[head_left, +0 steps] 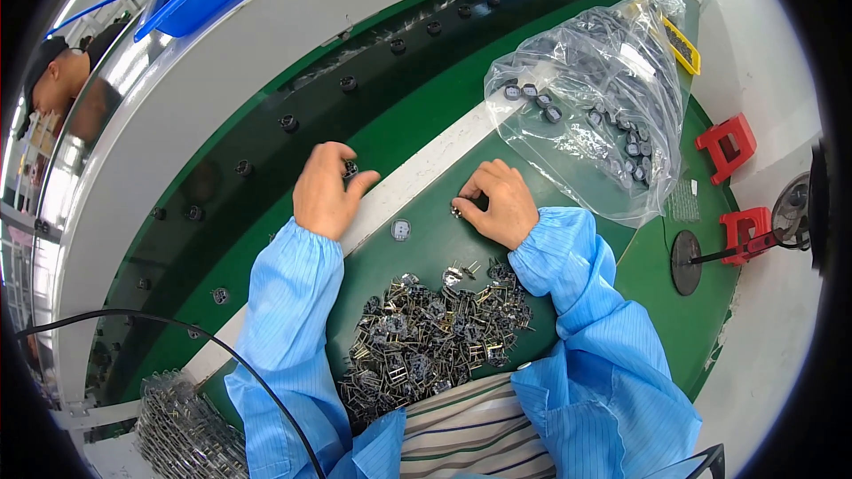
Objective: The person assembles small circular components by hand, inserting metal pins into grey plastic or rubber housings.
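Note:
My left hand (325,192) is over the white strip beside the dark conveyor belt. Its thumb and fingers are closed around a small black round plug part (351,168), partly covered by the fingers. To the right, above the green table, my right hand (502,205) pinches a tiny metal-pinned piece (456,211), mostly hidden by the fingertips. Between the hands a light grey round part (401,230) lies on the table. Close to my body spreads a heap of pinned metal-and-black pieces (426,328).
Black round parts (288,122) sit spaced along the conveyor belt (257,222). A clear plastic bag (603,80) with several black parts lies at the far right. A yellow bin (682,46), red stands (728,149), a black cable (222,346) and a person (55,80) are around.

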The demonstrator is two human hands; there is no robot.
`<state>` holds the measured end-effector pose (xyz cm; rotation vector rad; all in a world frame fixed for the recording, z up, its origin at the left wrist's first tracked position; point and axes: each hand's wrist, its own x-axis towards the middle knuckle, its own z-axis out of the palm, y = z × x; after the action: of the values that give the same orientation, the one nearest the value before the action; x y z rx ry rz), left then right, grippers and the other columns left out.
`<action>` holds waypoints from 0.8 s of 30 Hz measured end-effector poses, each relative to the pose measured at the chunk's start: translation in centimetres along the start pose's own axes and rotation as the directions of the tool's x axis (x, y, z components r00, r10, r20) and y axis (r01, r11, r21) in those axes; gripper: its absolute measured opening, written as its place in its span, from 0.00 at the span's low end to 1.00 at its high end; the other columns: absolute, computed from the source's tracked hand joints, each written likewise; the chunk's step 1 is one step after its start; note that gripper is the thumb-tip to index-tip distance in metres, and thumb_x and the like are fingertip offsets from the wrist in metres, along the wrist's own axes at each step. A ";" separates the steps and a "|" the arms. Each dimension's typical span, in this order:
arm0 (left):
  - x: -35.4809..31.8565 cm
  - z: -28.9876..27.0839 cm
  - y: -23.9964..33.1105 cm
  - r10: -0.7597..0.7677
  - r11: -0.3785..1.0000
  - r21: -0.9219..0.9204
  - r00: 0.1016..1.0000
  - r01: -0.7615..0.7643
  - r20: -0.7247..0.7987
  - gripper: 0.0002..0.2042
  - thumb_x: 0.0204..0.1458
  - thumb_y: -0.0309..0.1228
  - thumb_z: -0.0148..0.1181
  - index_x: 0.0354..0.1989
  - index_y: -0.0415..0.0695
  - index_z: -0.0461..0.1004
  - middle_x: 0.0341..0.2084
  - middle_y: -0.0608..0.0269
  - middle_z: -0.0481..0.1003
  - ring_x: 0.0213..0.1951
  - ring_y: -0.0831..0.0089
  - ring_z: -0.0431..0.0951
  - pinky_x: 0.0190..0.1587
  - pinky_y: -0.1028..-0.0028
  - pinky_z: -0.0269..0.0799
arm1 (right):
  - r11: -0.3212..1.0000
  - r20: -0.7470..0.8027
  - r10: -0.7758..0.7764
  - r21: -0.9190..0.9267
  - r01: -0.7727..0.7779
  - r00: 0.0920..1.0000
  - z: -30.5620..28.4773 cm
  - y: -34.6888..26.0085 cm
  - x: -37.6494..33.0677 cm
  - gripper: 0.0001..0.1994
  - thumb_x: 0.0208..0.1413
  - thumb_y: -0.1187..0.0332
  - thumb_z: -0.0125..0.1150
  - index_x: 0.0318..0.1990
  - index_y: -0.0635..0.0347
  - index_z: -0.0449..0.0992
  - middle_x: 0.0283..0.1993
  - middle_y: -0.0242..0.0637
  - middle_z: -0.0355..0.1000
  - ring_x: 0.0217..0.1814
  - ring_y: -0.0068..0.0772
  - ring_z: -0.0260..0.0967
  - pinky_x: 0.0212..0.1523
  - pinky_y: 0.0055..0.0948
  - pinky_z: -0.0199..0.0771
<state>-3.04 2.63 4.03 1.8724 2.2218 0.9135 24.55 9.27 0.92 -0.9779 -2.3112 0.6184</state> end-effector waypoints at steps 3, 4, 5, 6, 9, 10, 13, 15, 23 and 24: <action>-1.5 -2.3 2.9 0.132 0.989 -0.104 0.923 -0.101 0.361 0.26 0.43 0.46 0.79 0.43 0.46 0.73 0.41 0.54 0.75 0.44 0.54 0.79 0.46 0.57 0.76 | 0.997 0.048 0.014 0.081 -0.018 0.999 -1.0 -0.2 0.2 0.05 0.51 0.70 0.72 0.33 0.53 0.80 0.37 0.31 0.73 0.45 0.37 0.69 0.48 0.40 0.63; -2.0 -2.2 2.9 0.153 0.988 -0.098 0.857 -0.120 0.492 0.25 0.44 0.46 0.79 0.43 0.46 0.73 0.41 0.55 0.76 0.45 0.54 0.80 0.46 0.58 0.76 | 0.987 0.097 -0.021 0.163 0.005 0.995 -1.3 -0.3 0.2 0.05 0.52 0.72 0.71 0.36 0.52 0.81 0.40 0.31 0.73 0.47 0.38 0.68 0.49 0.40 0.61; -2.3 -1.9 3.2 0.169 0.985 -0.096 0.771 -0.140 0.614 0.24 0.44 0.45 0.78 0.43 0.46 0.73 0.42 0.56 0.76 0.45 0.54 0.80 0.46 0.58 0.76 | 0.987 0.096 -0.020 0.163 0.005 0.995 -1.4 -0.2 0.1 0.05 0.52 0.72 0.71 0.36 0.52 0.81 0.40 0.31 0.73 0.47 0.38 0.68 0.49 0.40 0.61; -2.4 -1.2 3.6 0.172 0.985 -0.120 0.760 -0.124 0.627 0.20 0.47 0.38 0.76 0.44 0.46 0.74 0.43 0.58 0.75 0.46 0.55 0.79 0.46 0.60 0.76 | 0.987 0.140 -0.111 0.134 0.093 0.984 -1.6 -0.2 0.0 0.06 0.52 0.73 0.71 0.37 0.54 0.81 0.42 0.31 0.72 0.47 0.37 0.68 0.51 0.39 0.61; -3.0 1.5 3.3 0.403 0.903 -0.311 0.835 -0.297 0.374 0.16 0.49 0.29 0.73 0.45 0.45 0.75 0.43 0.59 0.75 0.47 0.57 0.78 0.47 0.61 0.76 | 0.983 0.184 -0.177 0.077 0.165 0.967 -1.0 -0.1 0.2 0.08 0.51 0.73 0.73 0.38 0.55 0.81 0.42 0.32 0.72 0.48 0.36 0.68 0.51 0.37 0.62; -3.2 1.9 3.4 0.454 0.876 -0.329 0.833 -0.353 0.314 0.15 0.49 0.23 0.70 0.45 0.45 0.75 0.43 0.60 0.75 0.48 0.56 0.77 0.49 0.61 0.75 | 0.988 0.182 -0.152 0.042 0.147 0.971 -0.7 0.1 0.2 0.09 0.50 0.72 0.75 0.37 0.56 0.81 0.40 0.32 0.72 0.47 0.35 0.69 0.50 0.36 0.62; -3.1 3.0 3.6 0.459 0.850 -0.403 0.852 -0.340 0.251 0.16 0.47 0.26 0.74 0.44 0.44 0.75 0.42 0.59 0.75 0.48 0.55 0.76 0.50 0.61 0.74 | 0.997 0.124 -0.068 0.043 0.063 0.990 -0.5 0.2 0.3 0.10 0.47 0.70 0.77 0.35 0.58 0.81 0.36 0.33 0.73 0.44 0.36 0.70 0.47 0.35 0.67; -3.3 3.3 4.0 0.371 0.866 -0.433 0.900 -0.248 0.228 0.18 0.46 0.28 0.75 0.44 0.43 0.75 0.41 0.58 0.74 0.48 0.55 0.76 0.50 0.61 0.73 | 0.997 0.087 -0.003 0.074 -0.003 0.996 -0.4 0.4 0.3 0.10 0.47 0.70 0.76 0.34 0.59 0.80 0.35 0.35 0.73 0.44 0.39 0.70 0.45 0.37 0.69; -3.5 4.9 2.9 0.321 0.893 -0.386 0.929 -0.232 0.183 0.19 0.41 0.33 0.80 0.39 0.42 0.77 0.37 0.58 0.73 0.44 0.56 0.74 0.49 0.60 0.71 | 0.996 -0.159 -0.086 -0.020 0.083 0.984 0.5 1.8 0.1 0.05 0.52 0.75 0.73 0.34 0.64 0.80 0.34 0.39 0.74 0.38 0.40 0.73 0.37 0.37 0.74; -3.6 4.8 2.8 0.326 0.897 -0.368 0.928 -0.243 0.181 0.19 0.41 0.34 0.80 0.38 0.43 0.77 0.37 0.59 0.73 0.44 0.57 0.75 0.49 0.60 0.71 | 0.974 -0.093 -0.023 0.223 0.044 0.995 0.8 0.7 0.2 0.04 0.53 0.77 0.71 0.34 0.65 0.81 0.34 0.39 0.75 0.39 0.39 0.73 0.38 0.36 0.74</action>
<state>2.40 1.30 0.43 2.0411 1.5600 0.9761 24.27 9.72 -0.01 -0.8413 -2.1196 0.7865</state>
